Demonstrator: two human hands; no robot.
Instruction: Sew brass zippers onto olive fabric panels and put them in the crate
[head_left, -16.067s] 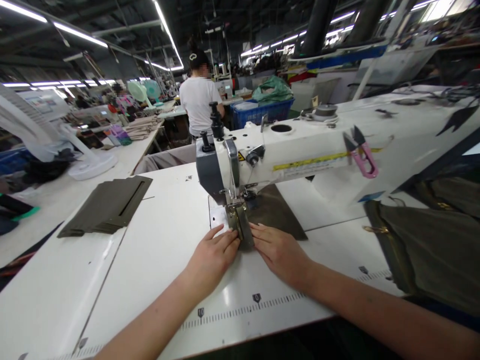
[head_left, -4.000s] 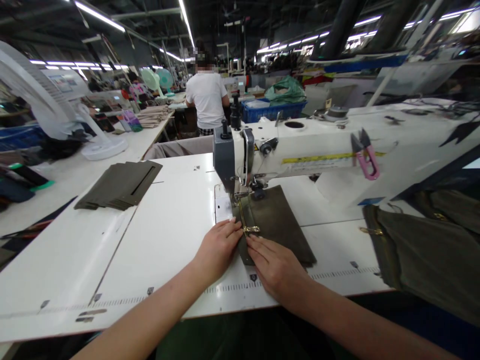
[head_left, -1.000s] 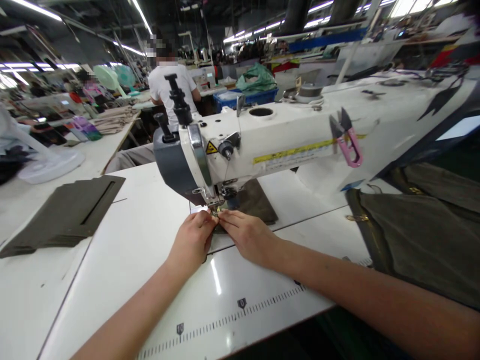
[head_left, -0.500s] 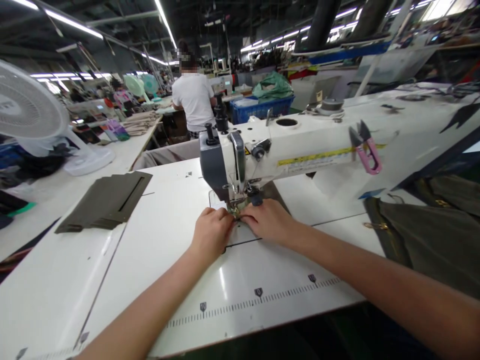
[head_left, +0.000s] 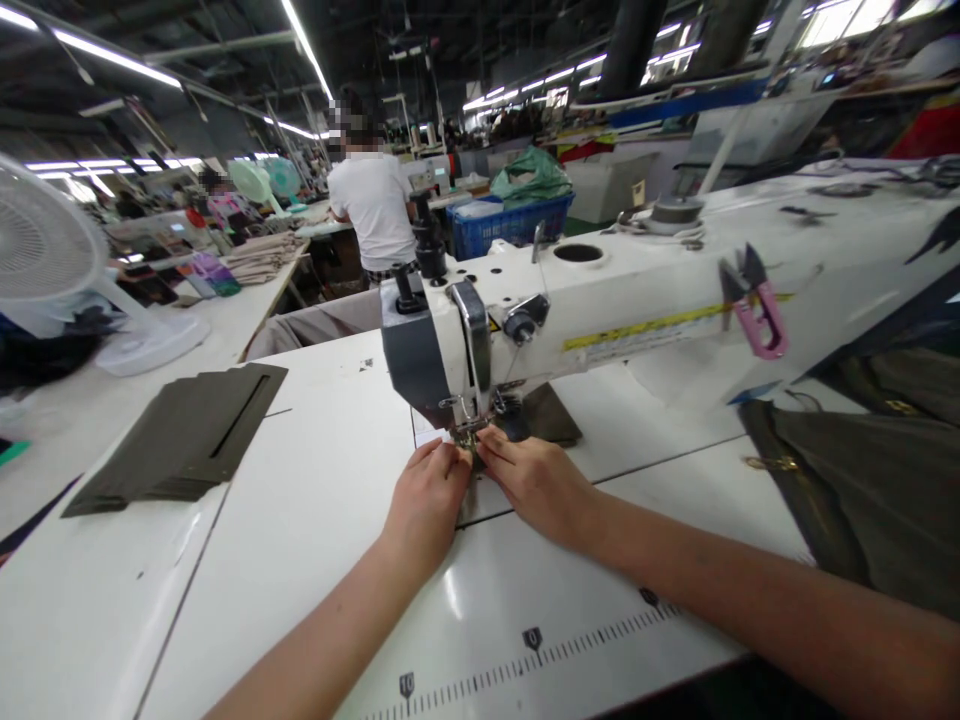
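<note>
A white sewing machine [head_left: 600,305] stands on a white table [head_left: 300,520]. An olive fabric piece [head_left: 551,415] lies under its arm, mostly hidden behind my hands. My left hand [head_left: 427,500] and my right hand [head_left: 536,480] rest side by side just in front of the presser foot [head_left: 469,435]. The fingertips of both hands press down on the near edge of the fabric at the needle. Both sets of fingers are close together and flat on the cloth.
A stack of olive fabric panels [head_left: 180,440] lies on the table's left. More olive fabric with brass zips [head_left: 855,490] hangs at the right. Pink thread snips [head_left: 757,305] hang on the machine arm. A white fan [head_left: 52,260] stands far left. A person in white [head_left: 371,205] works beyond.
The fabric has fed further back under the machine, so less of it shows before the foot. My hands stay at the presser foot; the view has shifted slightly.
</note>
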